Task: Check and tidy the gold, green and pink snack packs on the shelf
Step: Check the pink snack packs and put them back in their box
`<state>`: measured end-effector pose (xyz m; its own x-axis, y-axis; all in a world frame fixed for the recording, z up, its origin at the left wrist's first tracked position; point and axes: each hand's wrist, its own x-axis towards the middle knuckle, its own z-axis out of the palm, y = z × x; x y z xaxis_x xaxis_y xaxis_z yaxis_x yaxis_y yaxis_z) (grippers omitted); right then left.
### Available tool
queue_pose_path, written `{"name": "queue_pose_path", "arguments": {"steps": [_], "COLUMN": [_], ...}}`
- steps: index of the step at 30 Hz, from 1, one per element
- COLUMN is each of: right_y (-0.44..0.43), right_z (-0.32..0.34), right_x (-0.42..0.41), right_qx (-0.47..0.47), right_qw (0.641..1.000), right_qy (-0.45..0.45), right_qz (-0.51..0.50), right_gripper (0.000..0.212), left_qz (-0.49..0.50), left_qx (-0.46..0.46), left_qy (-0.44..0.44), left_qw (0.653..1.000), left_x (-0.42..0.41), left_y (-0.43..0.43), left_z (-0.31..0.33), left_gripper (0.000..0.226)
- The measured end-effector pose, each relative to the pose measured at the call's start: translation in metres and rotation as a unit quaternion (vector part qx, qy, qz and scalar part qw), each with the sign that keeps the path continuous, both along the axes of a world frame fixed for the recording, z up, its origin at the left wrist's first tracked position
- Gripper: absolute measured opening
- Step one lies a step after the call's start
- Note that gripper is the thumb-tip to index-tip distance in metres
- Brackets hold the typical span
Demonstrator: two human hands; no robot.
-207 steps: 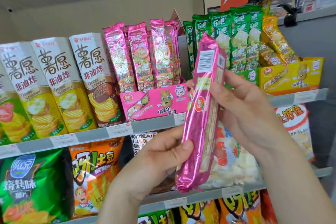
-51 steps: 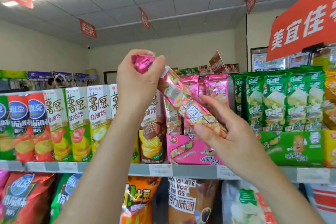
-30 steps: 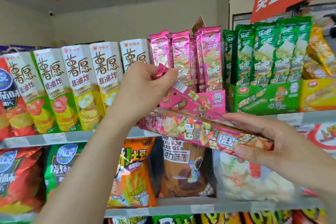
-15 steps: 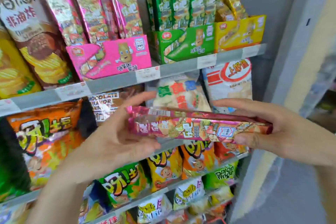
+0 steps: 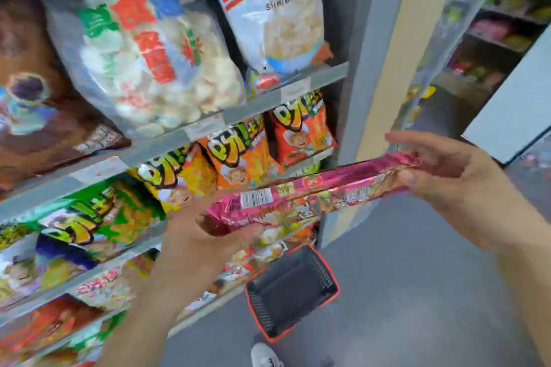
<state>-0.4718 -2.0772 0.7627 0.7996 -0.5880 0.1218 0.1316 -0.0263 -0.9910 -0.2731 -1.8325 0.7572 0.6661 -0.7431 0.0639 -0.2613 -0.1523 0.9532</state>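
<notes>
Two ends, two grips: my left hand (image 5: 202, 238) cups one end of the long pink foil snack pack (image 5: 313, 197), my right hand (image 5: 447, 179) pinches the other; best hold it level and lightly, barcode up.

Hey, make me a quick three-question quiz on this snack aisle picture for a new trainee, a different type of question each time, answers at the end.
1. Multiple choice: how do the left hand and the right hand hold the pink pack?
A. One at each end, with the pack lying roughly level.
B. Both at the middle, with the pack upright.
C. Neither touches it.
2. True or false: a black basket with a red rim stands on the floor below the pack.
3. Fill the blank: the white printed patch on the pack, near the left hand, is a ____.

Key: 1 A. 2 true. 3 barcode.
</notes>
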Motion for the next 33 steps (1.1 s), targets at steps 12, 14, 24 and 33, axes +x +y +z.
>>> {"name": "queue_pose_path", "arguments": {"steps": [12, 14, 24, 33], "right_y": [0.024, 0.024, 0.036, 0.013], "right_z": [-0.214, -0.258, -0.524, -0.724], "right_x": [-0.034, -0.035, 0.005, 0.034], "right_qx": [0.157, 0.178, 0.136, -0.106], "right_qw": [0.970, 0.962, 0.932, 0.841], "right_qy": [0.133, 0.156, 0.316, 0.525], "right_qz": [-0.125, -0.134, -0.114, -0.083], "right_gripper": [0.030, 0.027, 0.031, 0.053], "left_qz": [-0.059, -0.055, -0.037, 0.056], "left_qx": [0.158, 0.194, 0.401, 0.417], "left_qy": [0.054, 0.025, 0.033, 0.023], "left_qw": [0.984, 0.979, 0.915, 0.907], "left_x": [-0.049, -0.047, -0.036, 0.014], "left_y": [-0.023, -0.022, 0.004, 0.011], "left_z": [-0.195, -0.240, -0.498, -0.731], "left_gripper": [0.031, 0.033, 0.021, 0.030]}}
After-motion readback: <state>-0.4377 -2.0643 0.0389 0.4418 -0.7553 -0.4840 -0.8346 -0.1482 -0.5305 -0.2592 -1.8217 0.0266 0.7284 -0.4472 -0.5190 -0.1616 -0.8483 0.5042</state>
